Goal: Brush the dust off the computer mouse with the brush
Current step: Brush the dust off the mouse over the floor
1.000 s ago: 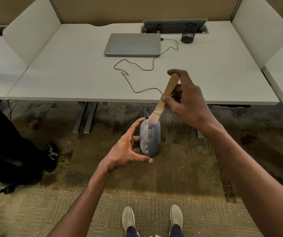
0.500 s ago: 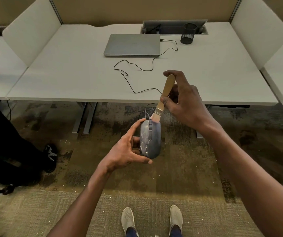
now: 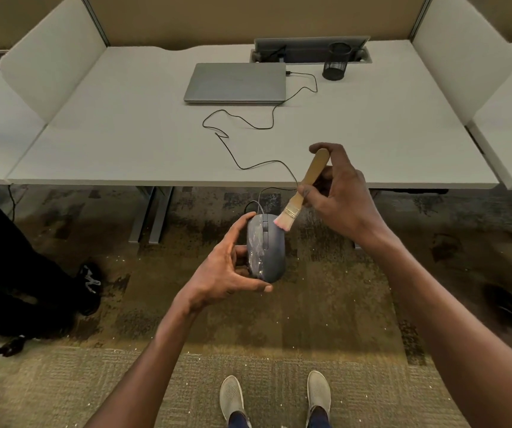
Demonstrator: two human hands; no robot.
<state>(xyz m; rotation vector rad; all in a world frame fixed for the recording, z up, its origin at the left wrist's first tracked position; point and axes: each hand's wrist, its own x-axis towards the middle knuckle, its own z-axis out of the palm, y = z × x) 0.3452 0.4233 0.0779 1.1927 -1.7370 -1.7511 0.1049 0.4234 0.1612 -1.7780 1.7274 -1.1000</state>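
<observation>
From the head view, the person stands in front of the bench [image 3: 124,143] and works over the carpet, clear of the bench's near edge. The left hand [image 3: 226,267] is curled around the mouse [image 3: 266,247], thumb up along its left side and fingers under its rear end, holding it in the air with the top facing up. The mouse is grey, and pale dusty streaks show on its left half and toward the rear; the right half looks cleaner. Its cable [image 3: 248,163] runs up over the near edge of the bench and loops across the top to the closed laptop [image 3: 236,83] near the far edge. A black mesh cup [image 3: 336,61] stands near the far edge, to the right of the laptop.

The right hand [image 3: 341,196] pinches the wooden handle of the brush [image 3: 302,189] between thumb and fingers, handle tilted up and away. The bristles touch the front right corner of the mouse, beside the wheel.

The step in hand looks like a sweeping stroke, with the job partly done. The next move probably calls for shifting the bristles across to the streaked left side and drawing them toward the rear, while the left hand keeps the mouse steady and perhaps tips it so the dust falls to the carpet. The thumb may need to move off the dusty flank.
</observation>
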